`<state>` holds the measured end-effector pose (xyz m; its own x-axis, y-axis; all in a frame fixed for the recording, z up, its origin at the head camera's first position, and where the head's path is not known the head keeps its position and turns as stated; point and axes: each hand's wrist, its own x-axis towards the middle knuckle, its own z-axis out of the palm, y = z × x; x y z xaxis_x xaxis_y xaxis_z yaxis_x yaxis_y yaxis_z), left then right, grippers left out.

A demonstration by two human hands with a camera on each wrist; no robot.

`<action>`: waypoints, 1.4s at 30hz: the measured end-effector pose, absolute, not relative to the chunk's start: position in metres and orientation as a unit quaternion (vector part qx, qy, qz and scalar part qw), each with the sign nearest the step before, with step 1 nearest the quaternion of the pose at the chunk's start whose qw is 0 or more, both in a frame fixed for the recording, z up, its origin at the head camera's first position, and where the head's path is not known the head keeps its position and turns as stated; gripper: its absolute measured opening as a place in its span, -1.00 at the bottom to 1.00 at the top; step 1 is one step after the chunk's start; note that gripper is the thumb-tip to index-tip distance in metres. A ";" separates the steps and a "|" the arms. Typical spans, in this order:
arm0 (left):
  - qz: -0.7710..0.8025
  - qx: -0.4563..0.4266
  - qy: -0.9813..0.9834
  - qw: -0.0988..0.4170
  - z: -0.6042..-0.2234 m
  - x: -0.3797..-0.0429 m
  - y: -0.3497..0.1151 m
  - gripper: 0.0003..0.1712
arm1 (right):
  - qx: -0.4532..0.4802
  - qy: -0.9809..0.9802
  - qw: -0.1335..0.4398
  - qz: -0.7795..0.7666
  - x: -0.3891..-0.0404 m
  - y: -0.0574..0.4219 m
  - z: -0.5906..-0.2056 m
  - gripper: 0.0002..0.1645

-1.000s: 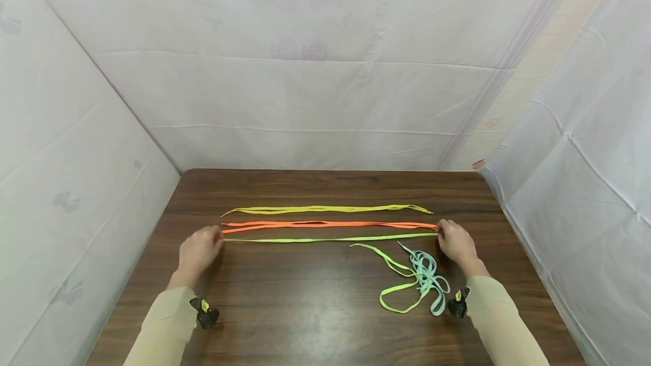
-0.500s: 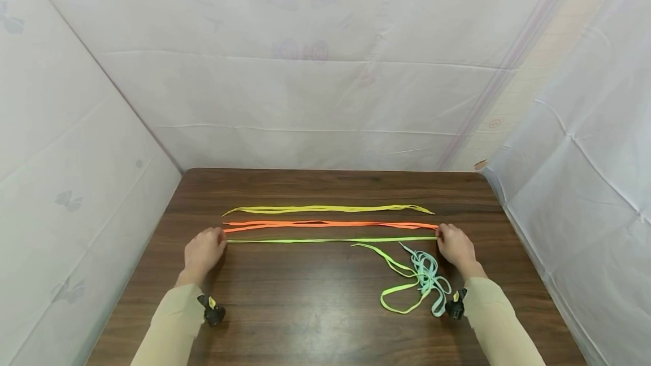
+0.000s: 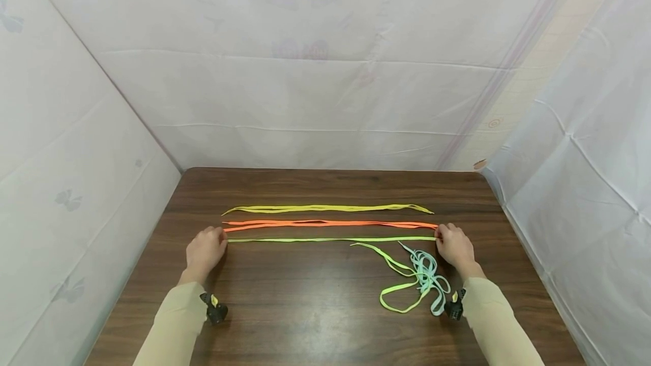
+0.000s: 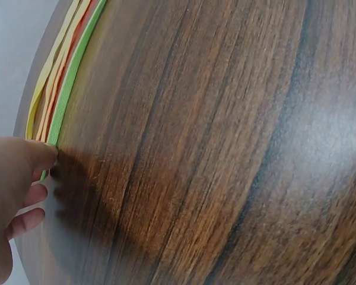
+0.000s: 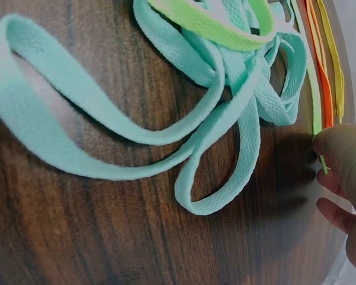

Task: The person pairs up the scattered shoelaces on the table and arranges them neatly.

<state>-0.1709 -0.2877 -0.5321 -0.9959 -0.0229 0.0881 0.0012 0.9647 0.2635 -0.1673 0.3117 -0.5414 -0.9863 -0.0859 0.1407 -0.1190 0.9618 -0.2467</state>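
A light green shoelace [image 3: 330, 239] runs straight across the table between both hands. My left hand [image 3: 205, 248] pinches its left end between thumb and finger, and the green tip pokes out below the fingertips in the left wrist view. At the other end my right hand [image 3: 455, 244] pinches the lace the same way, a short tip showing past the thumb in the right wrist view. Just beyond it lie orange shoelaces [image 3: 325, 223], side by side and nearly parallel. Yellow shoelaces [image 3: 320, 208] are stretched out farther back.
A loose tangle of mint shoelace [image 3: 426, 270] lies before the right hand, with another yellow-green lace [image 3: 399, 312] looped over it. The brown wood table [image 3: 285, 309] meets pale draped sheets [image 3: 325, 112] at the back and sides.
The green lace, held at both ends, has come slightly toward me, away from the orange laces at its right end. My left hand has shifted a little rightward; the other laces stay put.
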 end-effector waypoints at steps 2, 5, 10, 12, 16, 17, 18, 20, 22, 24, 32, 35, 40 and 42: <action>-0.133 0.009 -0.990 0.047 -0.532 -0.170 -0.287 -0.94 | 0.054 -0.988 0.069 0.126 -0.167 0.311 -0.541 -0.91; -0.136 0.008 -0.989 0.050 -0.534 -0.169 -0.288 -0.91 | 0.058 -0.988 0.074 0.123 -0.165 0.311 -0.542 -0.90; -0.141 0.002 -0.989 0.053 -0.533 -0.165 -0.292 -0.89 | 0.060 -0.989 0.066 0.118 -0.160 0.312 -0.542 -0.84; -0.142 0.001 -0.988 0.055 -0.532 -0.164 -0.293 -0.87 | 0.063 -0.989 0.065 0.117 -0.158 0.312 -0.542 -0.80; -0.145 -0.002 -0.988 0.062 -0.530 -0.161 -0.294 -0.83 | 0.073 -0.988 0.071 0.114 -0.153 0.311 -0.541 -0.73; -0.145 -0.005 -0.987 0.065 -0.529 -0.160 -0.294 -0.81 | 0.076 -0.988 0.073 0.112 -0.152 0.311 -0.540 -0.71; -0.145 -0.008 -0.987 0.069 -0.528 -0.160 -0.293 -0.79 | 0.079 -0.988 0.075 0.112 -0.151 0.311 -0.539 -0.70; -0.142 -0.016 -0.987 0.076 -0.525 -0.159 -0.291 -0.74 | 0.082 -0.988 0.077 0.110 -0.148 0.310 -0.536 -0.68; -0.138 -0.028 -0.987 0.081 -0.521 -0.158 -0.287 -0.70 | 0.088 -0.987 0.082 0.109 -0.146 0.309 -0.534 -0.66; -0.132 -0.041 -0.986 0.088 -0.518 -0.158 -0.281 -0.69 | 0.095 -0.985 0.092 0.111 -0.143 0.308 -0.531 -0.64; -0.117 -0.107 -0.978 0.139 -0.512 -0.161 -0.241 -0.67 | 0.116 -0.977 0.130 0.121 -0.132 0.301 -0.523 -0.60; -0.110 -0.126 -0.976 0.140 -0.513 -0.162 -0.222 -0.64 | 0.126 -0.974 0.145 0.119 -0.129 0.299 -0.522 -0.60; -0.116 -0.161 -0.971 0.131 -0.512 -0.163 -0.190 -0.64 | 0.145 -0.967 0.176 0.115 -0.123 0.296 -0.521 -0.58; -0.120 -0.177 -0.968 0.131 -0.513 -0.164 -0.178 -0.66 | 0.149 -0.965 0.182 0.115 -0.120 0.294 -0.520 -0.57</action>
